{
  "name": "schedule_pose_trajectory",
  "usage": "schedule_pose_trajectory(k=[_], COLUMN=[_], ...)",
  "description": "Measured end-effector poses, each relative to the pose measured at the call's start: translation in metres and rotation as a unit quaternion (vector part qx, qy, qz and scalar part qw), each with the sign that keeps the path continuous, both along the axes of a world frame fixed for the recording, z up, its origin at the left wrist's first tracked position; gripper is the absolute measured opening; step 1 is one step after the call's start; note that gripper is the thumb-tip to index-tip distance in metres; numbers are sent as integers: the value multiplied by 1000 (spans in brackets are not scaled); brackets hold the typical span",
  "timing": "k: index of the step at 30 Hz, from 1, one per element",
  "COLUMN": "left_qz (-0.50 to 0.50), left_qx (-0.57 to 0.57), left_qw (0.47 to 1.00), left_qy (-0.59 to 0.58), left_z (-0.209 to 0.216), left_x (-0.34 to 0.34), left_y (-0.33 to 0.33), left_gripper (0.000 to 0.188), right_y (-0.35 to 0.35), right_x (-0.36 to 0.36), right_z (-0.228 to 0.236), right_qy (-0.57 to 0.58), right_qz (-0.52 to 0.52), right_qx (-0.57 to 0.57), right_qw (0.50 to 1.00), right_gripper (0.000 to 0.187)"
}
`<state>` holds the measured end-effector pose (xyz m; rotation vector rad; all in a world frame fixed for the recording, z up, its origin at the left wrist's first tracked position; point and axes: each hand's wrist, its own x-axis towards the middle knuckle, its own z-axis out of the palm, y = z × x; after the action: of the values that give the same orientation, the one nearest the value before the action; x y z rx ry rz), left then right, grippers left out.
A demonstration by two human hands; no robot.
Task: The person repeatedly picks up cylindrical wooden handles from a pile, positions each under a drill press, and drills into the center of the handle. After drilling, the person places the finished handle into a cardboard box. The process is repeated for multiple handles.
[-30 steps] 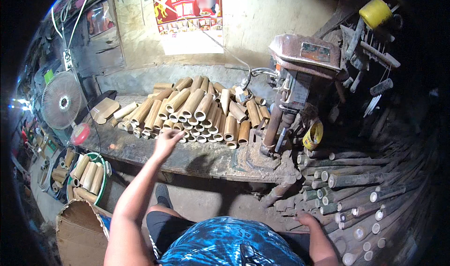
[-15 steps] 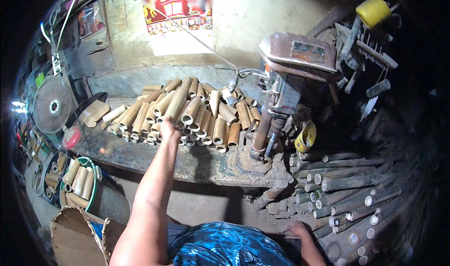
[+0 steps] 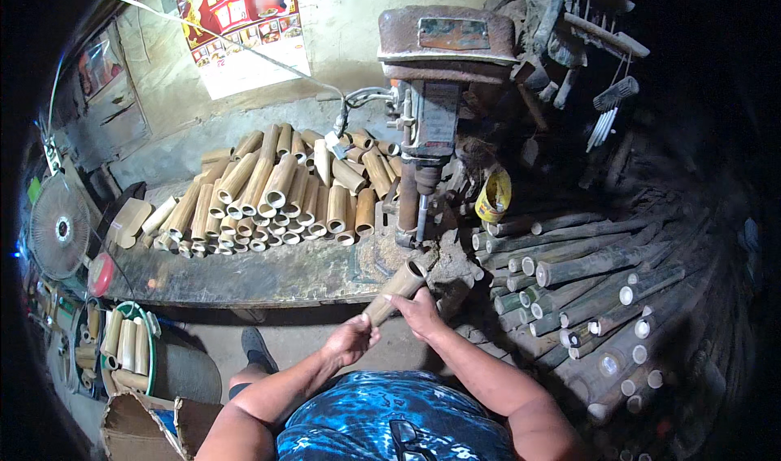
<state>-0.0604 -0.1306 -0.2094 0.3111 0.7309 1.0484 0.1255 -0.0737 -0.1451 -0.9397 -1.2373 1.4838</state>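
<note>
A short bamboo tube (image 3: 394, 293) slants in front of my body, its hollow end pointing up and right toward the drill press (image 3: 446, 46). My left hand (image 3: 350, 341) is closed around the tube's lower end. Higher up, my right hand (image 3: 416, 311) grips its right side, with the thumb along the tube. The drill press's spindle and bit (image 3: 422, 213) stand just beyond the tube's open end, apart from it. Behind, on the wooden bench (image 3: 236, 276), lies a heap of cut bamboo tubes (image 3: 281, 180). Sawdust (image 3: 376, 258) is scattered at the foot of the press.
Long bamboo poles (image 3: 590, 266) are stacked to the right. At the left stand a fan (image 3: 61, 225), a green-rimmed tub (image 3: 154, 327) holding several tubes, and a cardboard box (image 3: 134, 432). A yellow container (image 3: 493, 197) hangs beside the press, and a cable (image 3: 236, 45) crosses the wall.
My left hand has come back from the heap with a bamboo tube. My right hand has risen from the lower right and taken hold of it too. The view has shifted right.
</note>
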Motion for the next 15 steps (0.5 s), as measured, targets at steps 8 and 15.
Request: schedule_pose_trajectory(k=[8, 15], left_qz=[15, 63], left_qx=[362, 473], left_qw=[653, 716], left_qy=[665, 509], left_z=[64, 153], left_x=[41, 79], left_y=[60, 110], left_gripper=[87, 78], right_y=[49, 54], right_x=[23, 27], right_z=[29, 121], right_qy=[-305, -247], right_qz=[-123, -151], right_qx=[135, 257], right_qw=[935, 922], right_gripper=[65, 63])
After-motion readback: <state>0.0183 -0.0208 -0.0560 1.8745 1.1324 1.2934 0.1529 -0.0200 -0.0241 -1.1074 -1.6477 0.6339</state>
